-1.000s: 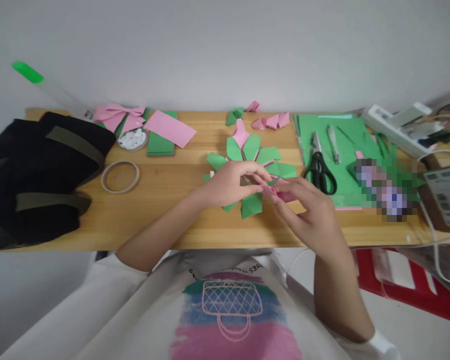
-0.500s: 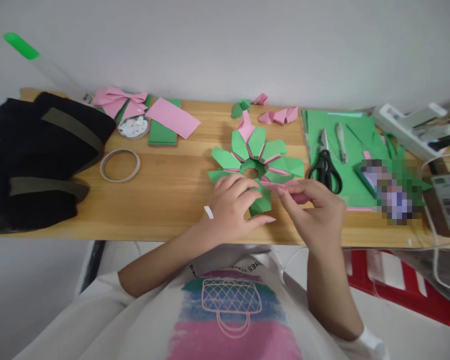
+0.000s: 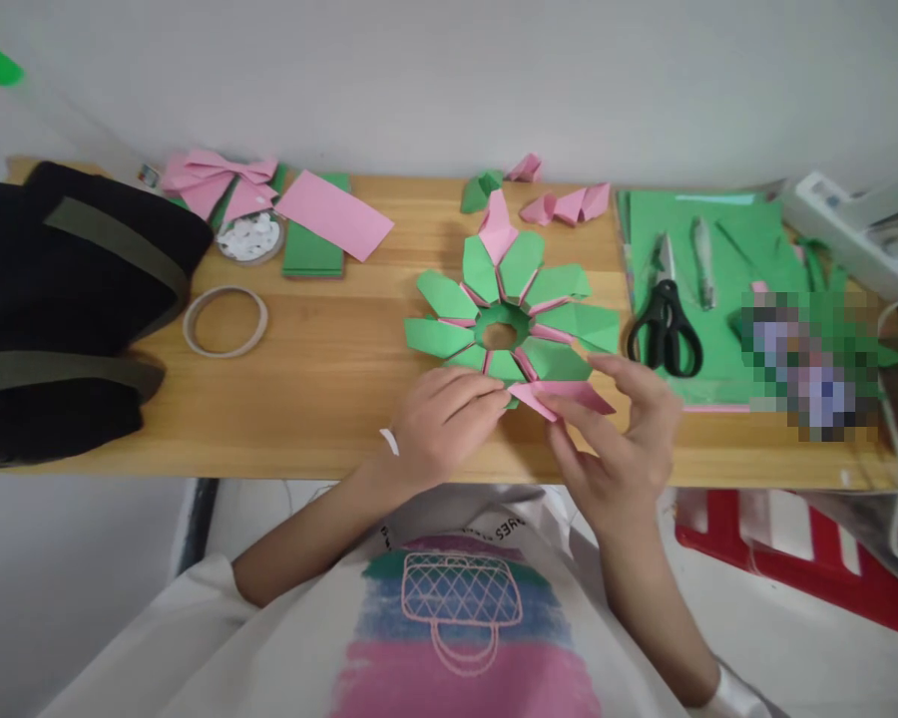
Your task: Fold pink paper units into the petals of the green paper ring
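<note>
Flower (image 3: 525, 324): green, on the table (image 3: 329, 389).
Pink piece (image 3: 578, 392): flower's 5 o'clock, wider in view than before.
Left hand (image 3: 443, 429): 7 o'clock, spread fingers now together; grip cannot be told.
Right hand (image 3: 625, 439): 4 o'clock, pinch loosened, fingers parted, touching pink piece.

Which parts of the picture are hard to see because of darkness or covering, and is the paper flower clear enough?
In the head view, the black cloth is so dark that few folds show; in that same head view, a mosaic patch at right hides details; also in the head view, the paper flower is readable, though fine creases look soft.
</note>
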Demonstrator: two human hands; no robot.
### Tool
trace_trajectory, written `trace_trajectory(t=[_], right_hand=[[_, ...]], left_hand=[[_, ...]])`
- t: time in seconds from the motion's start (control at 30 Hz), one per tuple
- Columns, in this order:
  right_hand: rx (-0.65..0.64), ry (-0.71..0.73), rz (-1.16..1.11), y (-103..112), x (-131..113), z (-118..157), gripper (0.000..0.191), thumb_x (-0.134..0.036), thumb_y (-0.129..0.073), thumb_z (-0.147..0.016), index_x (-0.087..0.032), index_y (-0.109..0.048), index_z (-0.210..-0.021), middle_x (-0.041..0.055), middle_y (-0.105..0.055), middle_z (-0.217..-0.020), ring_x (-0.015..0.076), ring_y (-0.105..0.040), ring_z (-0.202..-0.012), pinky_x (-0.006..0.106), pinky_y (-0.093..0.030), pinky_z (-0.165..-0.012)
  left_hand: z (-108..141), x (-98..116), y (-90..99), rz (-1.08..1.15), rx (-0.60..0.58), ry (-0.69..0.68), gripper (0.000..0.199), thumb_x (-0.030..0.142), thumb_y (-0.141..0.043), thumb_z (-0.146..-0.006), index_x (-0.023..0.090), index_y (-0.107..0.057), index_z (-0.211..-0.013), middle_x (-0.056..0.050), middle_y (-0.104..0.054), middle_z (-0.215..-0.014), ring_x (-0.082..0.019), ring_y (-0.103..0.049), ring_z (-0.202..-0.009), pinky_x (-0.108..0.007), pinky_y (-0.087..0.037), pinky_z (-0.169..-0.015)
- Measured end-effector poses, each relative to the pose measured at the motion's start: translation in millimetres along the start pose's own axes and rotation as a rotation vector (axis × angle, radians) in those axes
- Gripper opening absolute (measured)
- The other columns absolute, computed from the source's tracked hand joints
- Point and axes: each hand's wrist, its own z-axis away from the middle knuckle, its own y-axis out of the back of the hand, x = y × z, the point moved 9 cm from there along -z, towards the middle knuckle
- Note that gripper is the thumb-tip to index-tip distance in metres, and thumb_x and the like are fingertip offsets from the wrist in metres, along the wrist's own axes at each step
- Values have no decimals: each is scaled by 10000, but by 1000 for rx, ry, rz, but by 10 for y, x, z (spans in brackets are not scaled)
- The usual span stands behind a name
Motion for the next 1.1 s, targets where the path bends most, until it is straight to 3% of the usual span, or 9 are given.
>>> trace_trajectory(t=[0.2,0.57,0.97,1.1], right_hand=[[-10,-4,-86,-44,-14,69,296,-67,-613,-790,-273,-663,-996,53,-673,-1026,282,-624,-1068,466,-524,-865],[-39,-77,-157,-73,73,120,377,-90,-628,-791,-317,-658,-1090,35,-687,-1036,291,-632,-1063,496,-525,-896],[-94,-68,-108,-91,85,157,326,-102,-649,-795,-298,-663,-1055,39,-692,-1057,291,-623,-1088,483,-530,-903],[-116,-55,-93,-118,74,139,285,-140,-652,-817,-312,-676,-1044,30,-698,-1055,278,-625,-1082,474,-522,-901]], left_hand=[[116,-60,51,73,-46,64,195,58,-596,-866,142,-624,-1039,-103,-727,-974,-186,-679,-947,-349,-603,-809],[142,-190,28,148,-148,225,245,64,-567,-880,202,-651,-1064,-67,-730,-1024,-176,-692,-965,-358,-600,-844],[115,-157,43,138,-113,161,275,63,-573,-881,207,-635,-1107,-71,-728,-998,-168,-682,-945,-358,-613,-796],[112,-149,8,121,-166,157,256,49,-591,-863,166,-643,-1084,-89,-720,-1030,-179,-680,-980,-352,-596,-849]])
